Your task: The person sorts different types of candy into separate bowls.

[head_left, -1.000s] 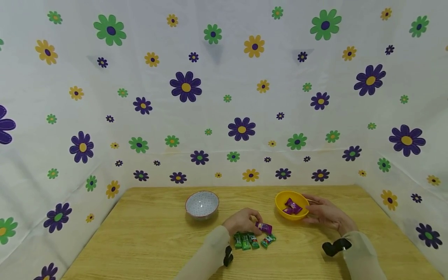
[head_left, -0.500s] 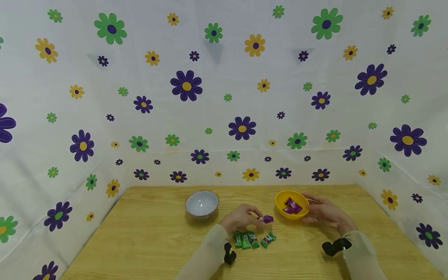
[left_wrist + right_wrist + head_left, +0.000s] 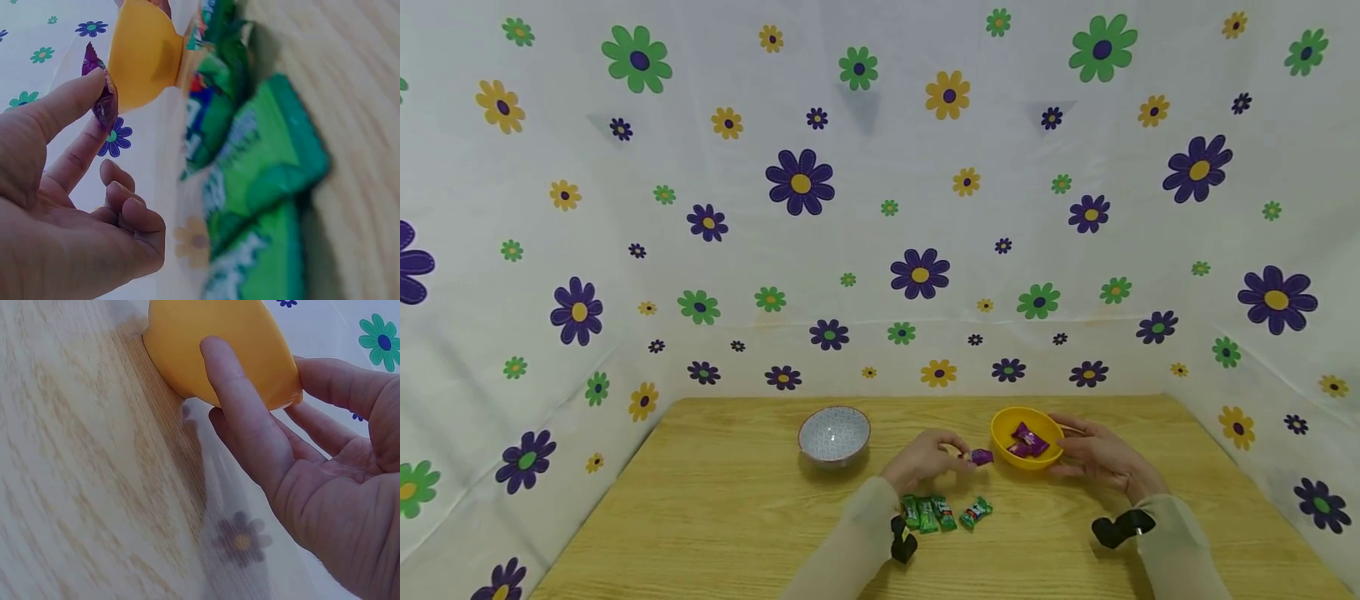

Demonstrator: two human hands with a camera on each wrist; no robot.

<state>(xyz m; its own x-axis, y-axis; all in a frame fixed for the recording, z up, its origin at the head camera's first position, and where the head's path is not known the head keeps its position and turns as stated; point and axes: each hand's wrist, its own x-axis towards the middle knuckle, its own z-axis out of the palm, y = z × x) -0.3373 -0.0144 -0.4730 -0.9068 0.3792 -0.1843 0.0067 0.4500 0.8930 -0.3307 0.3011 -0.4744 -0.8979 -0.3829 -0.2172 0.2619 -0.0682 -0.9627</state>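
Note:
My left hand [image 3: 925, 457] [image 3: 69, 231] pinches a purple-wrapped candy [image 3: 980, 457] [image 3: 100, 94] between thumb and index finger, raised just left of the yellow bowl [image 3: 1032, 462] [image 3: 140, 56]. The other fingers curl loosely. At the bowl's right side my right hand [image 3: 1101, 457] [image 3: 325, 487] holds it, thumb at the rim and fingers against the outer wall [image 3: 231, 337]. Several purple candies [image 3: 1030, 439] lie inside the bowl. Below the left hand, green candies [image 3: 927, 515] [image 3: 250, 181] lie side by side, with another green one [image 3: 976, 512] slightly apart to the right.
A grey patterned bowl [image 3: 833, 437] with a reddish rim stands left of the yellow one, and its visible inside holds nothing. The wooden table [image 3: 700, 508] meets a white flowered cloth [image 3: 865, 358] at the back and sides.
The left hand has moved up and to the right with the purple candy, away from the green candies and closer to the yellow bowl. The right hand stays at the bowl.

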